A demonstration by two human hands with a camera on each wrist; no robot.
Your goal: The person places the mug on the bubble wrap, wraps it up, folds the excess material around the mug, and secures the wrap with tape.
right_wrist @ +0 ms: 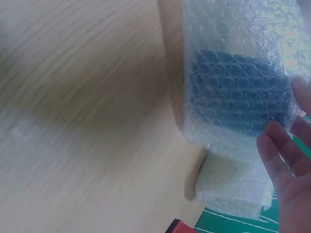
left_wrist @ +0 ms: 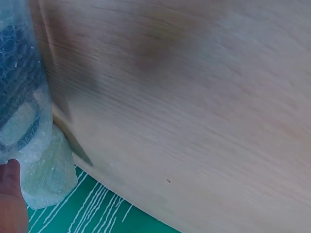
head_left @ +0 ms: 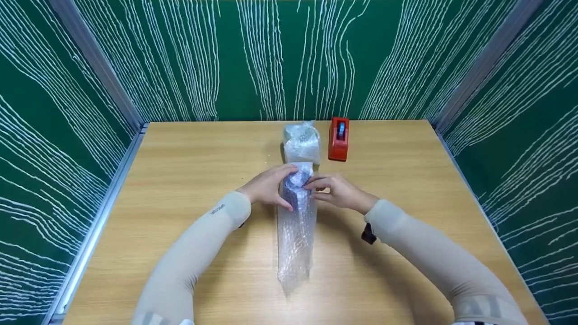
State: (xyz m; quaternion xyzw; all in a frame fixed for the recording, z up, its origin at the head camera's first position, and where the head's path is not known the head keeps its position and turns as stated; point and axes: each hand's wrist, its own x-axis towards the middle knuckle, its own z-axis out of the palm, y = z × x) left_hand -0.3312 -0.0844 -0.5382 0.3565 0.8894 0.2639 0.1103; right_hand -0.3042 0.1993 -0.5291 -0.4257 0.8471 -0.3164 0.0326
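A long strip of clear bubble wrap lies along the middle of the table, with a dark blue item showing through its far part. From the left, my left hand holds this wrapped part, thumb on the near side and fingers at the far end. In the left wrist view, a fingertip meets the wrap's end. My right hand pinches the wrap's right edge, with its fingertips against the film over the dark item. The wrap's near end trails toward me.
Just beyond the strip stands another bubble-wrapped bundle, pale inside. A red tape dispenser with a blue roll is to its right, near the back edge of the wooden table. Green panels with white lines enclose three sides.
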